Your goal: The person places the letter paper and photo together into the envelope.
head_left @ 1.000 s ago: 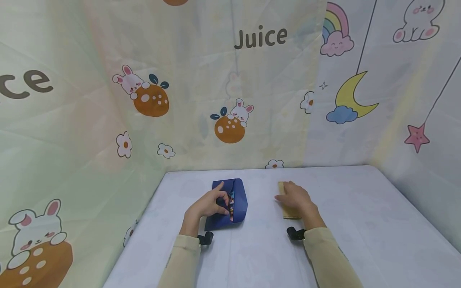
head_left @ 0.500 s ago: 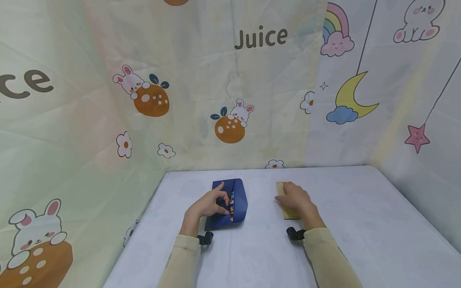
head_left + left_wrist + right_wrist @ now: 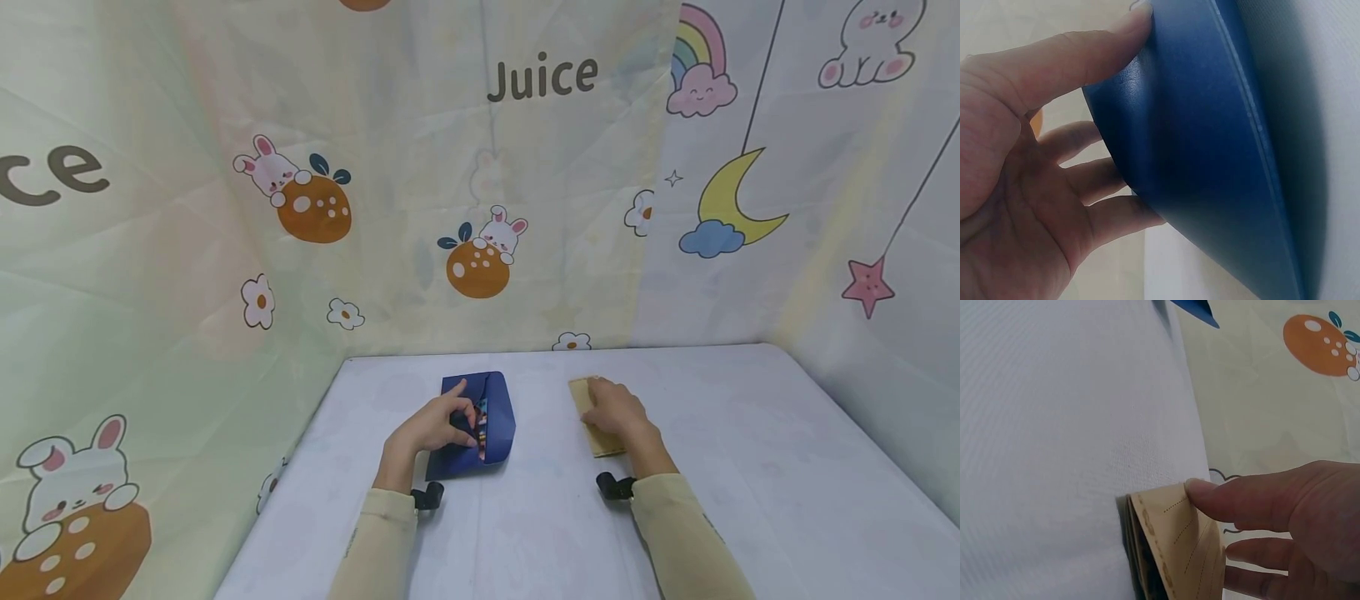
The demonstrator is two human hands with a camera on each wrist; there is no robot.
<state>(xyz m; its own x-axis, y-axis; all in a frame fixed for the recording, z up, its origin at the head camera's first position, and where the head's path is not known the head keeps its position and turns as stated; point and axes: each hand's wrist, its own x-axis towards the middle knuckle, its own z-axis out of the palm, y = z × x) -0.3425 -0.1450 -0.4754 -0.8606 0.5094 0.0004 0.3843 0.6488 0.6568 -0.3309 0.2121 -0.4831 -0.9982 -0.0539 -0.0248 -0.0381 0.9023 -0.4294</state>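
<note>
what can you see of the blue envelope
The envelope is dark blue, smooth and slightly glossy, like stiff paper. It lies on the white table, left of centre in the head view, its tapered flap folded open toward the right. Multicoloured contents show in the opening, too small to identify. The left hand pinches its edge, thumb on one face and fingers behind, covering part of it.
</note>
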